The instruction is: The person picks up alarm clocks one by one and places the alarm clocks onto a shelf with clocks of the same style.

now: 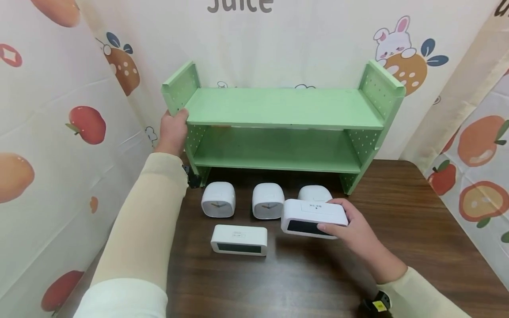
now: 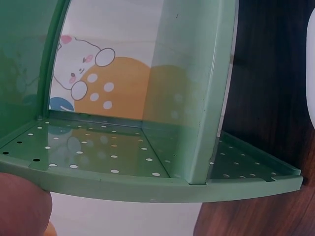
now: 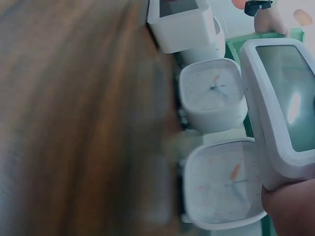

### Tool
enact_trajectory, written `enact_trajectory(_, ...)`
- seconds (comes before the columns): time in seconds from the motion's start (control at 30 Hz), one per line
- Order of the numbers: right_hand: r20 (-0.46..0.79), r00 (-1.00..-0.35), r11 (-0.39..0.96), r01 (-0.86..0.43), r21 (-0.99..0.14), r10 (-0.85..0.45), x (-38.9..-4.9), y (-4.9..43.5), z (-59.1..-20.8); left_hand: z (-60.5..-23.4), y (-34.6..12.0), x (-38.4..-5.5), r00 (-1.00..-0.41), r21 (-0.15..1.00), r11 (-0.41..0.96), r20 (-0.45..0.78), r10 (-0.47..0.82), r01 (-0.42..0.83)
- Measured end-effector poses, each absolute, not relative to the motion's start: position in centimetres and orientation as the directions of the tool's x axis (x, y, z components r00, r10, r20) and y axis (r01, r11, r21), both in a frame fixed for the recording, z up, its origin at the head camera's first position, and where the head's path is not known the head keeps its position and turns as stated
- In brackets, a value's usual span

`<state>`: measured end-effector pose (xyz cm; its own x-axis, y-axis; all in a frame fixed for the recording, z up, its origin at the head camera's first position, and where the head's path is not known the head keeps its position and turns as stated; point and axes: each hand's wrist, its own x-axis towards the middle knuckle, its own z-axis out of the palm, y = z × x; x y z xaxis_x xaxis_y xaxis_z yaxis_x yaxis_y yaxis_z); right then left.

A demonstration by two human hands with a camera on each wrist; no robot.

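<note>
My left hand (image 1: 172, 133) grips the left side panel of a green two-tier metal shelf (image 1: 278, 106); in the left wrist view a finger (image 2: 22, 206) lies at the panel's edge. My right hand (image 1: 359, 232) holds a white digital clock (image 1: 312, 213) by its right end, thumb across the dark display. In the head view this clock overlaps the rightmost of three white analog alarm clocks (image 1: 314, 193). The left alarm clock (image 1: 218, 198) and the middle one (image 1: 268, 201) stand in a row before the shelf. A second white digital clock (image 1: 239, 240) sits in front of them.
Everything stands on a dark brown wooden table (image 1: 246, 287). A white curtain (image 1: 286, 48) with fruit and rabbit prints hangs behind the shelf and along both sides. The shelf's side panels (image 1: 383, 88) rise above its upper board.
</note>
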<state>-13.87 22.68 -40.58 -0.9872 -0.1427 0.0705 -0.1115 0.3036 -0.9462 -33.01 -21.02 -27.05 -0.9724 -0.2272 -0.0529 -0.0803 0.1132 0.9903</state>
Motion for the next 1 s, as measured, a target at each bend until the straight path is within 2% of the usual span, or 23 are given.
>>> enact_trajectory(0.27, 0.091, -0.982, 0.328, -0.142, -0.934, -0.166, -15.8, 23.0, -36.8, -26.8, -20.8, -33.1, -0.974, 0.991, 0.106, -0.051, -0.222, -0.077)
enact_trajectory(0.6, 0.114, -0.968, 0.192, -0.158, -0.969, -0.222, -18.2, 21.2, -32.2, -26.9, -21.2, -33.3, -0.972, 0.991, 0.114, -0.039, -0.234, -0.067)
enact_trajectory(0.87, 0.101, -0.969, 0.205, -0.149, -0.967, -0.227, -20.6, 19.0, -30.5, -26.8, -21.2, -33.3, -0.967, 0.988, 0.124, -0.054, -0.249, -0.087)
enact_trajectory(1.0, 0.139, -0.963, 0.219, -0.191, -0.957, -0.231, -22.0, 18.7, -30.1, -26.9, -21.1, -33.5, -0.967, 0.987, 0.134, -0.050, -0.250, -0.086)
